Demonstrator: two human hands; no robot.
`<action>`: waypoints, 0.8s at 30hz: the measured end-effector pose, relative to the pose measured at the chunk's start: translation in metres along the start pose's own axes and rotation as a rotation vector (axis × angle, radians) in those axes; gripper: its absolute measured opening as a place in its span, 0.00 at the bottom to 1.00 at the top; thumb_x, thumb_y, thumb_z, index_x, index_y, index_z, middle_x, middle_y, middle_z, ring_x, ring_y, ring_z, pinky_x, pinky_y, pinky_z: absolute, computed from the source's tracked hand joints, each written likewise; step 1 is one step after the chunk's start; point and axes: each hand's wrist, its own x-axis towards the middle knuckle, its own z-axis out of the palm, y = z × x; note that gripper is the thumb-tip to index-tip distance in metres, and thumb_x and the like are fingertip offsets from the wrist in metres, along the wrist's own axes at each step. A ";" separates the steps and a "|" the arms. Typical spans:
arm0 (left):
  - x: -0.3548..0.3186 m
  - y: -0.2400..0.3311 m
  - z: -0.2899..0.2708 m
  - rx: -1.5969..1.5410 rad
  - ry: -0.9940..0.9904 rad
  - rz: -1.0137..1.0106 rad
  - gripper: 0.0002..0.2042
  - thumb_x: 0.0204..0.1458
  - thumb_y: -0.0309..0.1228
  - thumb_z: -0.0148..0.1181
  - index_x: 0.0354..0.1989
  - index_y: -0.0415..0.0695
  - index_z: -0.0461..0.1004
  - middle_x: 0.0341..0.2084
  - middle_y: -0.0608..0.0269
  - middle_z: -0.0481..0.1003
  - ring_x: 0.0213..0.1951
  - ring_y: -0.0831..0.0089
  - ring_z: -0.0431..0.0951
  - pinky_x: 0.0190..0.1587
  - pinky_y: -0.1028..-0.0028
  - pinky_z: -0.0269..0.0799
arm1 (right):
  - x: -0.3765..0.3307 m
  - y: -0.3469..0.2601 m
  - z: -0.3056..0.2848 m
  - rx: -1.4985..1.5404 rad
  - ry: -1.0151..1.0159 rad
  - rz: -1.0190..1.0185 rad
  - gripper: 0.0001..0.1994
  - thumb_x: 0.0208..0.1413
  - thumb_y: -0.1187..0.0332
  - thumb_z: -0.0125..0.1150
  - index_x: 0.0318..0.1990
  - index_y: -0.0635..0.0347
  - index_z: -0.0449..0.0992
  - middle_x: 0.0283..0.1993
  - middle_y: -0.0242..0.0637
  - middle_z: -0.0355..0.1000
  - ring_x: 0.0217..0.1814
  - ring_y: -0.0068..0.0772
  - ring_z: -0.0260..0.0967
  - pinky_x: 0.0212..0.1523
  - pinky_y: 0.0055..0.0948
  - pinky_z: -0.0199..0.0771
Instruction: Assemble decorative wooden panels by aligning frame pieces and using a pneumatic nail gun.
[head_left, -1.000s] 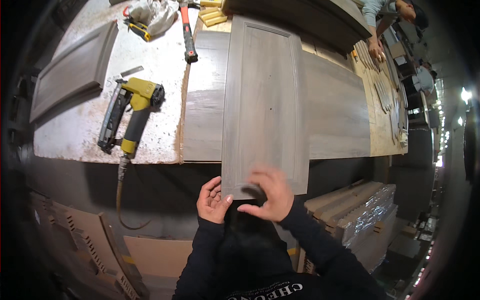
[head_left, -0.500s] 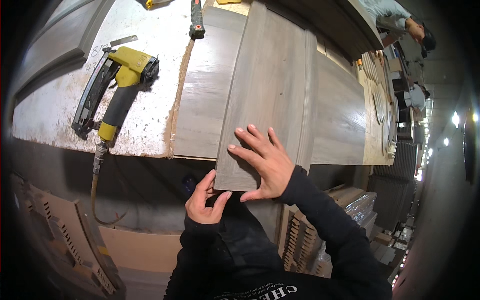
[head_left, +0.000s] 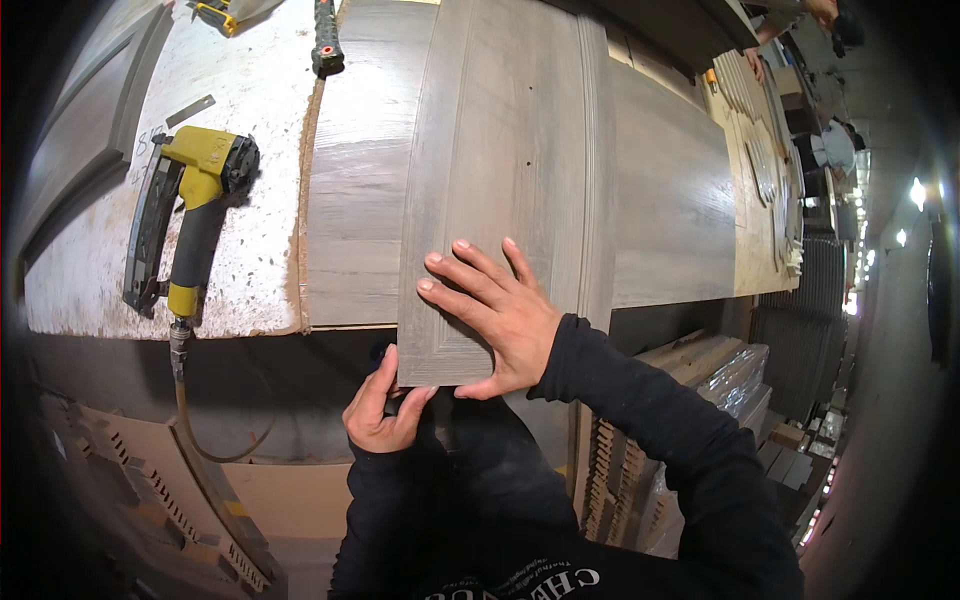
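The grey panelled door lies across a flat wood board on the counter, its near end overhanging the front edge. The right hand is spread flat on its face; the left hand brackets the near left corner, grip firmness not discernible. CAUTION: Downward pressure on the overhang may tip the door; uneven pushing may skew it or scuff the board.
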 end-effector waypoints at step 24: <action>-0.006 0.013 0.068 -0.468 0.337 -0.053 0.30 0.43 0.14 0.46 0.57 0.38 0.43 0.50 0.37 0.56 0.52 0.53 0.63 0.52 0.59 0.63 | 0.005 -0.003 0.003 -0.020 0.081 -0.016 0.48 0.25 0.44 0.64 0.61 0.42 0.54 0.67 0.41 0.40 0.69 0.50 0.32 0.61 0.58 0.27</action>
